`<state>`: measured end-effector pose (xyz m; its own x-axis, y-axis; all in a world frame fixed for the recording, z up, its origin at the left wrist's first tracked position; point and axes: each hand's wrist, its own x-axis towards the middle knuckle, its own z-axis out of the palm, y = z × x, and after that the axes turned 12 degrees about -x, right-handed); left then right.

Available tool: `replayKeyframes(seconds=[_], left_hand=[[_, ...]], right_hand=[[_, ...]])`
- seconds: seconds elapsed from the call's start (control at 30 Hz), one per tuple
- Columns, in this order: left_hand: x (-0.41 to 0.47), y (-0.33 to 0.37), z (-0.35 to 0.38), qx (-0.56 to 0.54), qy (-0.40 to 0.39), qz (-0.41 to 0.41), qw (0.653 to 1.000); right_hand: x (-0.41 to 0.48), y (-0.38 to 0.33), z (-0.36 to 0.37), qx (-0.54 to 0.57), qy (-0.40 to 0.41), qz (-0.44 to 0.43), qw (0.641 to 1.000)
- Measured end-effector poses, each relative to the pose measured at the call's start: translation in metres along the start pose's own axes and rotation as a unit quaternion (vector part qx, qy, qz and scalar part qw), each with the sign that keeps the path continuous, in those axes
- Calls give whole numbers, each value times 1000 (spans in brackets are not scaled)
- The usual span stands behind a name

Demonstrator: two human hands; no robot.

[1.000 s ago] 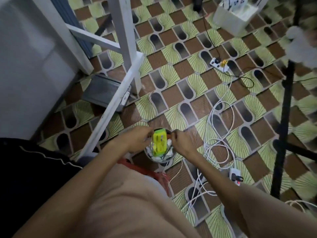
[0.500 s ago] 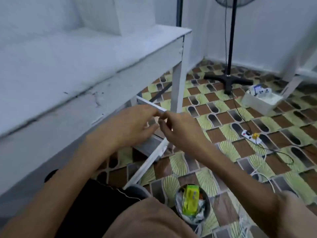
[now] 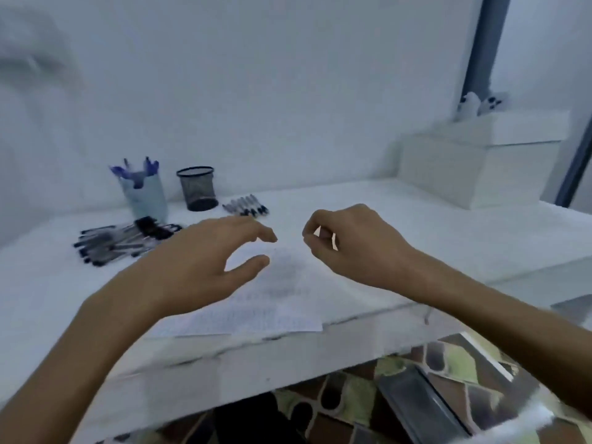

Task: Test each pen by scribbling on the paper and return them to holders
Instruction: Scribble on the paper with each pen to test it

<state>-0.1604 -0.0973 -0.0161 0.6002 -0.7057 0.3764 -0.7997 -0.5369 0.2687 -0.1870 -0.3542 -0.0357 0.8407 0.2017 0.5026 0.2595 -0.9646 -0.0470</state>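
The whole view is soft with motion blur. The heap of dark pens (image 3: 118, 241) lying at the left of the white table (image 3: 448, 238) smears together, so their number cannot be told. The small white objects (image 3: 480, 105) on the white box (image 3: 480, 165) at the far right are too blurred to identify.

The left hand (image 3: 205, 261) hangs over the white sheet of paper (image 3: 288, 277) and hides its left part, fingers relaxed and thumb spread apart, holding nothing. The right hand (image 3: 349, 241) hovers just beside it, fingers curled in to the thumb with nothing visible between them.

The paper lies near the table's front edge, marked with grey scribbles.

Behind it, a pale blue cylindrical holder (image 3: 145, 197) carries blue-capped pens. A black wire-mesh holder (image 3: 197, 189) stands beside it, and a short row of pens (image 3: 246, 205) lies just to its right.
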Motion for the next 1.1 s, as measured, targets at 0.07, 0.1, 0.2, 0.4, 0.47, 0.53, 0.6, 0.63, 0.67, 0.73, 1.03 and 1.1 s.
replayKeyframes(seconds=[0.07,0.1,0.2,0.4,0.47,0.53,0.6,0.63,0.67,0.73,1.03,1.1], left_hand=[[-17,-31,-13,-21,0,-42,999],[-23,-45,-18,-32,-2,-57,998],[-33,-88,-27,-47,-4,-100,994],[-32,-162,-41,-28,23,-98,995],[-30,-175,-45,13,24,-84,996],[-31,-187,-44,44,35,-71,996],[-35,-196,-41,48,62,-52,996],[-38,-199,-39,40,76,-45,995],[-41,-201,-36,28,89,-39,995],[-45,-205,-31,4,110,-37,993],[-52,-202,-14,-4,46,22,999],[-50,-202,-10,-9,13,18,1000]], right_hand=[[35,-17,18,6,-21,-65,998],[51,-24,27,6,-28,-96,995],[96,-38,53,-14,-50,-159,986],[167,-63,106,-23,-53,-242,969],[179,-74,117,-43,-57,-278,958],[188,-88,126,-28,-46,-312,949],[196,-99,134,-33,-47,-327,943],[199,-104,138,-41,-54,-330,941],[201,-108,143,-44,-61,-335,939],[207,-112,149,-36,-66,-351,933],[228,-77,133,-15,-50,-276,960],[227,-68,130,23,-55,-246,967]])
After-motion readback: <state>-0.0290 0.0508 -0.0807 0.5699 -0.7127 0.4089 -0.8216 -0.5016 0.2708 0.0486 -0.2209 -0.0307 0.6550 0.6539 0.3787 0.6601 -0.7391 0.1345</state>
